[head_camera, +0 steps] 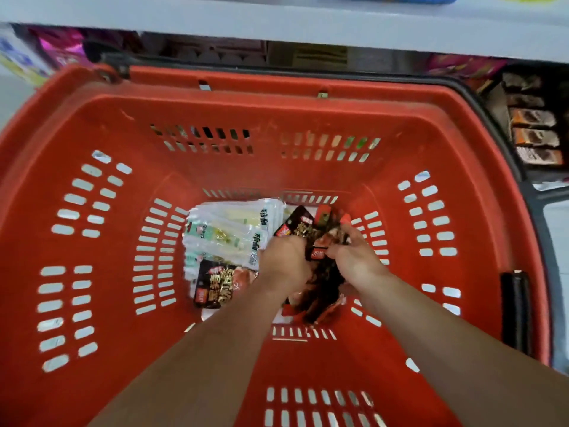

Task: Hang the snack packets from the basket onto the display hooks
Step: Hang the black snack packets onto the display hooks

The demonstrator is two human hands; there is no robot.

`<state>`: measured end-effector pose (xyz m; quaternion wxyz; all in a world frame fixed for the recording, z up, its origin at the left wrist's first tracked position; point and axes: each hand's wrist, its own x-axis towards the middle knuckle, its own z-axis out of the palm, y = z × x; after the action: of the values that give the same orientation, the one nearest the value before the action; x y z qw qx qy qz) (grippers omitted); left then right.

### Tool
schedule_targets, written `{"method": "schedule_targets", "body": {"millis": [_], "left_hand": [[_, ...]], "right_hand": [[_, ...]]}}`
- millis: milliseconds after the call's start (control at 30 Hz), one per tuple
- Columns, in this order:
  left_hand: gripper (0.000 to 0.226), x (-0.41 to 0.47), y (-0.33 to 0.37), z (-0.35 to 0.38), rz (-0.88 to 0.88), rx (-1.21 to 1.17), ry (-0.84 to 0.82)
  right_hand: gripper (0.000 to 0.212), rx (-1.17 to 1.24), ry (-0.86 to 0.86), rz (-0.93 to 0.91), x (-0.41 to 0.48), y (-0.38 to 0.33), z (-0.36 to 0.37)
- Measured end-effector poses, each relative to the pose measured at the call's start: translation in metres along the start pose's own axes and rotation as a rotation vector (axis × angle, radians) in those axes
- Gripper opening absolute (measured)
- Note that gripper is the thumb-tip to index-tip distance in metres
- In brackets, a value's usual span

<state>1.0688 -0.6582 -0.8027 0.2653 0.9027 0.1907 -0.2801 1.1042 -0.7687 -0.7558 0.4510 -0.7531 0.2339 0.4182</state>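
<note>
I look straight down into a red plastic basket (92, 124). On its floor lie several white and green snack packets (228, 229) at the left. One black and red packet (215, 283) lies flat below them. Both arms reach down into the basket. My left hand (284, 260) and my right hand (357, 257) are closed together on a bunch of black and red snack packets (311, 229) at the right of the floor. The lower ends of that bunch hang between my wrists. No display hooks are in view.
A grey shelf edge (277, 23) runs across the top, with dim goods beneath it. Pink packets (61, 47) sit at the upper left. Boxes of brown and orange snacks (534, 134) stand at the right. The basket's black handle (515, 309) lies along its right rim.
</note>
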Motion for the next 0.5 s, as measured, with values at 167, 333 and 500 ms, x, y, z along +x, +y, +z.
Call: {"method": "schedule_targets", "body": {"millis": [167, 333, 500], "left_hand": [[0.010, -0.053, -0.008, -0.062, 0.023, -0.161, 0.147], [0.018, -0.117, -0.017, -0.116, -0.173, -0.701, 0.192], [0.025, -0.175, -0.007, -0.149, -0.322, -1.025, 0.129]], "right_hand": [[0.062, 0.176, -0.042, 0.035, -0.057, -0.022, -0.020], [0.090, 0.344, -0.153, 0.062, -0.123, -0.031, -0.031], [0.098, 0.457, -0.317, 0.050, -0.170, -0.037, -0.035]]}}
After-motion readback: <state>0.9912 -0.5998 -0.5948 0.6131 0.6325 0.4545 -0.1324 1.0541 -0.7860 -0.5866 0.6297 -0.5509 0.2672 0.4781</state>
